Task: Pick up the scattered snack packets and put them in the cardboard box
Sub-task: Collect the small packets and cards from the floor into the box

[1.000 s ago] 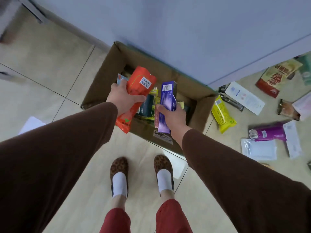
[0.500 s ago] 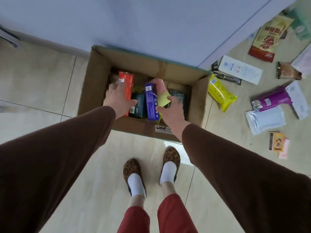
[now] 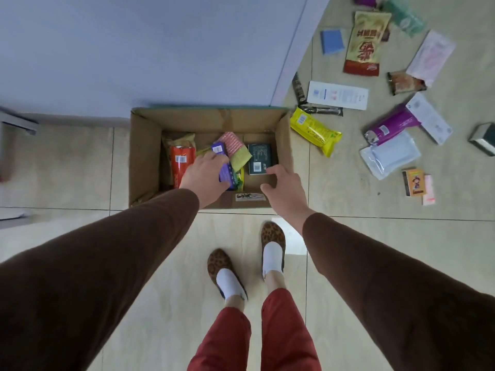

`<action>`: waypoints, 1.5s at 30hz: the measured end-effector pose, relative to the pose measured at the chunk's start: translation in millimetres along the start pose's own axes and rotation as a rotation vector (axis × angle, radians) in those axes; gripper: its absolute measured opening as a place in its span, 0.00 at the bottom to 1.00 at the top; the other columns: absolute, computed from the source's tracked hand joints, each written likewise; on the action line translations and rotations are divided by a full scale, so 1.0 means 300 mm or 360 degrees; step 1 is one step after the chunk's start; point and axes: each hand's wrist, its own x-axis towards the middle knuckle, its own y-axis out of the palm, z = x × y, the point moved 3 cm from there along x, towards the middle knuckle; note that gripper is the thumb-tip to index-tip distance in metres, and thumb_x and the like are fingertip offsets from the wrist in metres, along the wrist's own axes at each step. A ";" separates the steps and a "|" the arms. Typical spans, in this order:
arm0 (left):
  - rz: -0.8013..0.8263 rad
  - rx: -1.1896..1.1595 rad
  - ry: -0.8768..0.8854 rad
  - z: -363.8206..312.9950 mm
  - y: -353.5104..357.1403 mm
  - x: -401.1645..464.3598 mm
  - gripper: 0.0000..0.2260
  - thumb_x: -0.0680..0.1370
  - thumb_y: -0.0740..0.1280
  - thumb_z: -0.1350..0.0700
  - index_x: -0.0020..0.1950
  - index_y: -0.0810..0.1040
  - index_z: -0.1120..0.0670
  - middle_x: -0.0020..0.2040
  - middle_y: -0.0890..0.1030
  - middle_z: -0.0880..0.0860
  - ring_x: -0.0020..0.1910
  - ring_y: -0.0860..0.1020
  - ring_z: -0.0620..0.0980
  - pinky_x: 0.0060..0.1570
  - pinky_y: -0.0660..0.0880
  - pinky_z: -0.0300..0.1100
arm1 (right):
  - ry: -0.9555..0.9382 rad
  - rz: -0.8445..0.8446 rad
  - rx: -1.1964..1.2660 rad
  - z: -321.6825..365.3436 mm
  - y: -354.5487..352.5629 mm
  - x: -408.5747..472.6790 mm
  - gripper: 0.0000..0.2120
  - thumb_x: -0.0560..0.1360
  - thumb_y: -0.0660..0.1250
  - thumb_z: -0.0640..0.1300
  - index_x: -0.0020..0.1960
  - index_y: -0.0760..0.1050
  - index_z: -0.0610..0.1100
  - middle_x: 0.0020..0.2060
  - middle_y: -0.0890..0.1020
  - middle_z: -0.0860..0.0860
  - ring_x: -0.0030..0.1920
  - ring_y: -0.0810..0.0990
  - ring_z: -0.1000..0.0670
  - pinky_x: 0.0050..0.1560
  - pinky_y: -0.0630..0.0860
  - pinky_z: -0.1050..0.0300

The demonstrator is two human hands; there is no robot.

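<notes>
**Cardboard box, part-filled; both hands over it**

Cardboard box: open-topped, brown, on the tiled floor against the far wall. Contents: orange packet at left, purple box centre, pink-and-green packet, dark green box at right.

Left hand: fingers relaxed, lying on the purple box. Right hand: fingers spread, holding nothing, above the near right corner.

Change: half a second ago the left hand gripped the orange packet and the right touched the purple box; both are now released.

Right of the box, on the floor: yellow packet, purple packet.
</notes>
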 end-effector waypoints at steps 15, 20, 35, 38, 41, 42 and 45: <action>0.0094 0.0275 0.0473 -0.695 0.152 -0.100 0.22 0.76 0.71 0.53 0.69 0.73 0.53 0.64 0.76 0.54 0.65 0.73 0.57 0.61 0.73 0.53 | 0.0085 -0.0397 0.0009 -0.505 -0.448 -0.311 0.20 0.76 0.69 0.43 0.68 0.74 0.47 0.64 0.75 0.48 0.63 0.71 0.43 0.62 0.72 0.47; 0.0161 0.0327 0.0473 -0.998 0.304 -0.093 0.23 0.75 0.70 0.55 0.70 0.72 0.52 0.65 0.75 0.52 0.65 0.74 0.56 0.61 0.73 0.54 | 0.0127 -0.0410 0.0071 -0.802 -0.619 -0.397 0.21 0.77 0.68 0.43 0.69 0.73 0.47 0.65 0.75 0.48 0.64 0.70 0.44 0.64 0.71 0.49; 0.0126 0.0328 0.0506 -1.836 0.617 0.084 0.25 0.75 0.71 0.51 0.71 0.71 0.50 0.66 0.75 0.50 0.64 0.74 0.53 0.60 0.73 0.49 | 0.0260 -0.0492 0.0090 -1.474 -1.235 -0.371 0.22 0.76 0.69 0.45 0.69 0.73 0.45 0.63 0.76 0.46 0.61 0.71 0.43 0.60 0.72 0.51; 0.0135 0.0296 0.0487 -1.949 0.632 0.169 0.24 0.77 0.70 0.51 0.72 0.71 0.50 0.66 0.75 0.50 0.64 0.73 0.52 0.60 0.72 0.48 | 0.0280 -0.0455 0.0116 -1.548 -1.329 -0.308 0.22 0.77 0.69 0.45 0.70 0.72 0.46 0.65 0.75 0.47 0.63 0.71 0.44 0.61 0.72 0.51; 0.0150 0.0252 0.0462 -2.062 0.651 0.262 0.23 0.77 0.71 0.51 0.71 0.71 0.51 0.65 0.76 0.50 0.64 0.74 0.52 0.60 0.73 0.48 | 0.0302 -0.0445 0.0144 -1.626 -1.436 -0.225 0.22 0.76 0.69 0.44 0.70 0.73 0.46 0.65 0.75 0.47 0.64 0.70 0.44 0.63 0.72 0.50; 0.0163 0.0238 0.0446 -2.097 0.658 0.290 0.23 0.77 0.71 0.51 0.71 0.71 0.51 0.65 0.76 0.50 0.64 0.74 0.52 0.60 0.74 0.48 | 0.0311 -0.0448 0.0150 -1.652 -1.473 -0.197 0.22 0.76 0.69 0.44 0.69 0.73 0.46 0.65 0.75 0.47 0.64 0.70 0.44 0.63 0.72 0.49; 0.0205 0.0227 0.0398 -2.200 0.677 0.368 0.23 0.77 0.71 0.51 0.71 0.71 0.51 0.65 0.76 0.51 0.65 0.74 0.53 0.61 0.75 0.49 | 0.0337 -0.0457 0.0168 -1.732 -1.585 -0.122 0.22 0.77 0.69 0.44 0.70 0.73 0.46 0.66 0.75 0.48 0.65 0.70 0.44 0.62 0.73 0.49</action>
